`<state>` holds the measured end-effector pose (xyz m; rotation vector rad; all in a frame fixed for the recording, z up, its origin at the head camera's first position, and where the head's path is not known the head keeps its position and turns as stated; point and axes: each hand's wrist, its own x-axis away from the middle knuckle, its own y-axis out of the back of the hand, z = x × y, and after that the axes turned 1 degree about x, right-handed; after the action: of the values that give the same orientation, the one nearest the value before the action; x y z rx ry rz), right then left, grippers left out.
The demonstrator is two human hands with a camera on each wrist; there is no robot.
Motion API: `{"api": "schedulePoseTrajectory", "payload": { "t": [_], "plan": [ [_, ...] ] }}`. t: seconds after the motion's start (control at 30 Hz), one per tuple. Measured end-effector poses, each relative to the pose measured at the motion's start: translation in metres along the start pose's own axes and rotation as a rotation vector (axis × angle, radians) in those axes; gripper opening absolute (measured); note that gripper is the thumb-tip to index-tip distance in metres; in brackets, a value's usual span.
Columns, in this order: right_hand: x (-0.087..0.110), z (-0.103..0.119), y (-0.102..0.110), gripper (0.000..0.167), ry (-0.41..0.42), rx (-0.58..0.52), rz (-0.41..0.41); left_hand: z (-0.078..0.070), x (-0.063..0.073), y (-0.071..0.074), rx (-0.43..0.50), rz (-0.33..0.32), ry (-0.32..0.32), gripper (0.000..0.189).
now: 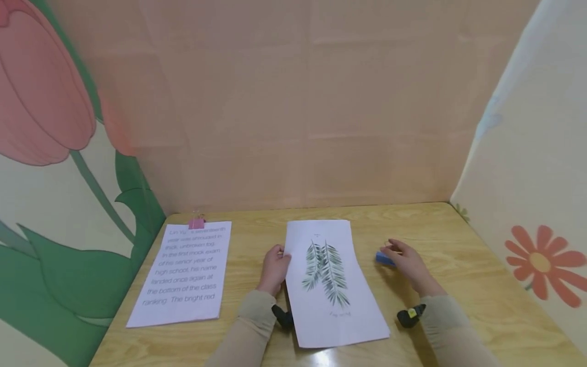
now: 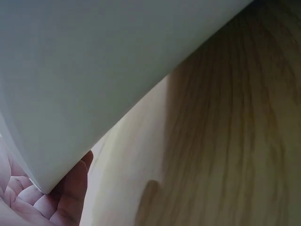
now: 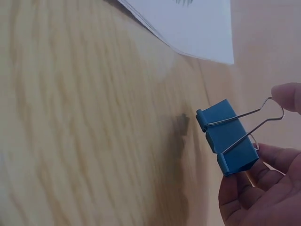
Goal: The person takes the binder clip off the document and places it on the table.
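Observation:
My left hand (image 1: pixel 275 267) grips the left edge of a stack of white paper (image 1: pixel 332 283) printed with green fern-like leaves. In the left wrist view its fingers (image 2: pixel 73 188) curl at the corner of the paper (image 2: pixel 89 84), whose near side is lifted over the table. To the right of the stack, my right hand (image 1: pixel 408 262) holds a blue binder clip (image 1: pixel 384 258). The right wrist view has the clip (image 3: pixel 228 136) between thumb and fingers, thumb at one wire handle, apart from the paper (image 3: pixel 202 33).
On the left of the wooden table (image 1: pixel 257 234) lies a printed text stack (image 1: pixel 183 275) with a pink binder clip (image 1: pixel 196 223) at its top edge. A plain wall covering (image 1: pixel 293 102) stands behind the table, with flower-patterned panels at both sides.

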<state>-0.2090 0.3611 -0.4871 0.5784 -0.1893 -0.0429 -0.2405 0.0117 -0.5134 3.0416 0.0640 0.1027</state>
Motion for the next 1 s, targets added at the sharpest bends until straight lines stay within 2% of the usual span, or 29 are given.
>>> {"api": "schedulePoseTrajectory", "payload": {
  "t": [0.27,0.7,1.0],
  "plan": [
    [-0.001,-0.009,0.006,0.076,-0.010,0.042,-0.025,0.001,-0.004,-0.012,-0.024,0.016,0.009,0.004],
    [-0.004,-0.016,0.008,0.076,-0.086,-0.043,-0.014,0.003,-0.008,-0.022,-0.056,0.012,0.010,0.006],
    [-0.006,-0.018,0.008,0.074,-0.096,-0.072,-0.027,0.003,-0.010,-0.027,-0.063,0.016,0.008,0.006]
  ]
}}
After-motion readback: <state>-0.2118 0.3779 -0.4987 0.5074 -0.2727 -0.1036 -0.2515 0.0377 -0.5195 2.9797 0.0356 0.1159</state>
